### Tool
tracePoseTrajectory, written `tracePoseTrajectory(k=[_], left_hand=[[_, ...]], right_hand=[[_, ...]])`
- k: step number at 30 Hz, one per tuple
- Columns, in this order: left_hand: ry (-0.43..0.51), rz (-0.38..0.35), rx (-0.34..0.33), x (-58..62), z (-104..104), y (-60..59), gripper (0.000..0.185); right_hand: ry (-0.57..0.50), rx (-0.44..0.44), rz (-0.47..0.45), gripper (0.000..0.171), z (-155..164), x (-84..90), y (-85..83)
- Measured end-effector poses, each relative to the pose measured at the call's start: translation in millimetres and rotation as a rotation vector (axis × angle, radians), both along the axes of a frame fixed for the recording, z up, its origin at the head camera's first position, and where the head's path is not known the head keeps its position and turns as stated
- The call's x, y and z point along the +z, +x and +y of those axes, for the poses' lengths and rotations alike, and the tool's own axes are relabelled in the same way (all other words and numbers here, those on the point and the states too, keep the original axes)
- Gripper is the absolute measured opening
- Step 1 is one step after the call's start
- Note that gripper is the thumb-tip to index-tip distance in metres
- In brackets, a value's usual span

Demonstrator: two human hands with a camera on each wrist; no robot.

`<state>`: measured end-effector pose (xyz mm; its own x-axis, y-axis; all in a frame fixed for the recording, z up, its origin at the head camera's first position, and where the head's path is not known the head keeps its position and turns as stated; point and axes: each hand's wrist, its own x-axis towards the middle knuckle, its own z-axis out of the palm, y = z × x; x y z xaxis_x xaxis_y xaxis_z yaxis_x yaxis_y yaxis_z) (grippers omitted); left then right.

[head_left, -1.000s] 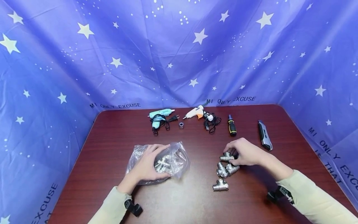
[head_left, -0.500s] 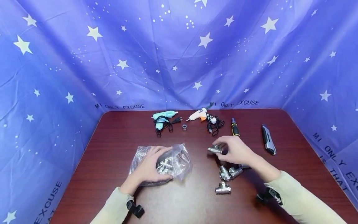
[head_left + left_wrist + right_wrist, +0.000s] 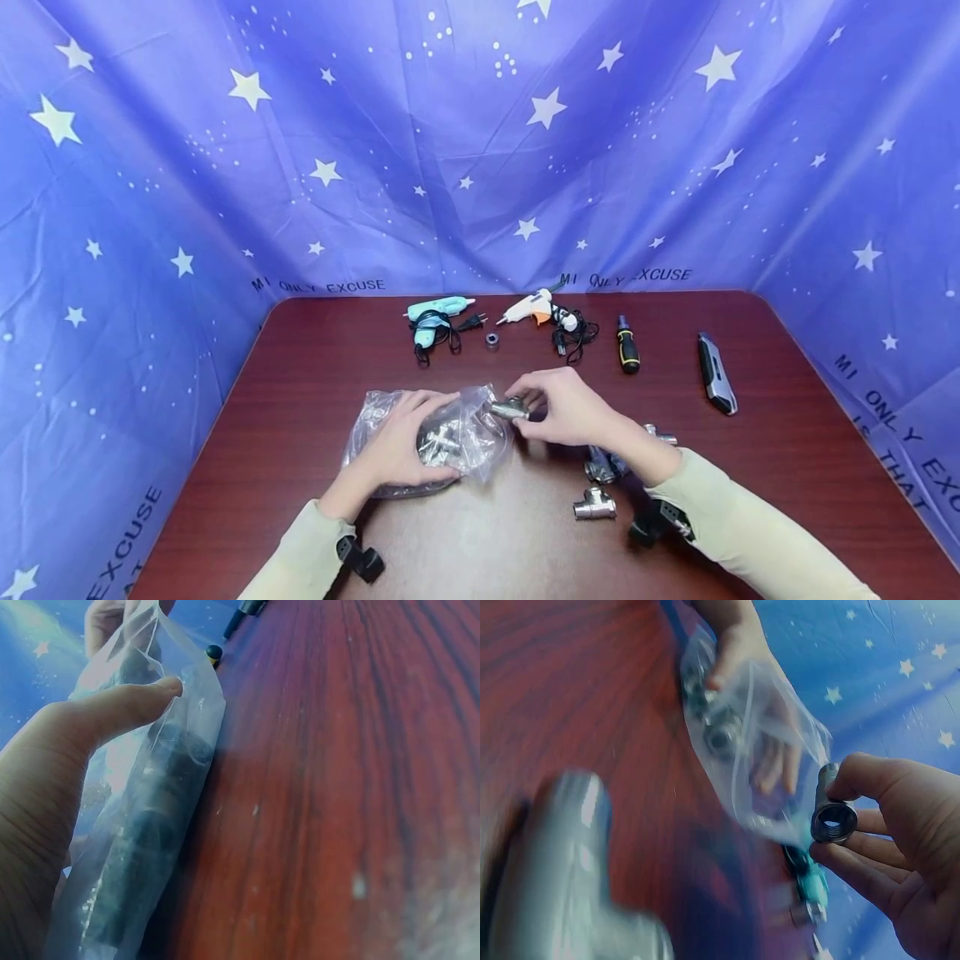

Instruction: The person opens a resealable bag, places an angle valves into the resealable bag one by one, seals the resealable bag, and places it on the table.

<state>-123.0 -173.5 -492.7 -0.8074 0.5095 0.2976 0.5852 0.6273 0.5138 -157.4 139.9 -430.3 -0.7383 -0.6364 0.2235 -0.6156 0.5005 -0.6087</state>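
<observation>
My left hand [image 3: 396, 446] grips a clear plastic bag [image 3: 480, 429] lying on the table at left of centre. Its thumb lies over the front side, and its fingers show through the plastic in the right wrist view. Shiny metal pipe fittings [image 3: 721, 739] are inside. My right hand [image 3: 572, 408] pinches a metal tee fitting [image 3: 510, 408] between thumb and fingers, right at the bag's open mouth. The fitting's threaded round opening [image 3: 832, 823] faces the right wrist camera. Below my right forearm lie more tee fittings [image 3: 595, 504], some partly hidden by the arm.
Along the back of the dark red table [image 3: 300, 350] lie a teal glue gun [image 3: 438, 308], a small metal ring-shaped part [image 3: 492, 341] and a white glue gun [image 3: 528, 307] with a black cord. A screwdriver [image 3: 628, 346] and a utility knife [image 3: 717, 373] lie at right.
My right hand has lifted a tee fitting from the group on the right and carried it left to the bag's mouth. My left hand has stayed on the bag.
</observation>
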Motion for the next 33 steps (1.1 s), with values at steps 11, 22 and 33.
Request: tracePoseTrajectory(k=[11, 22, 33], left_hand=[[0.009, 0.015, 0.0, 1.8, 1, -2.9, 0.107], [0.008, 0.003, 0.006, 3.5, 1, -3.1, 0.107], [-0.002, -0.009, 0.018, 1.0, 0, -6.3, 0.106]], right_hand=[[0.012, 0.036, 0.031, 0.017, -45, -9.0, 9.6], [0.113, -0.053, 0.228, 0.031, -67, -24.8, 9.3], [0.193, -0.043, 0.298, 0.018, -72, -33.2, 8.3]])
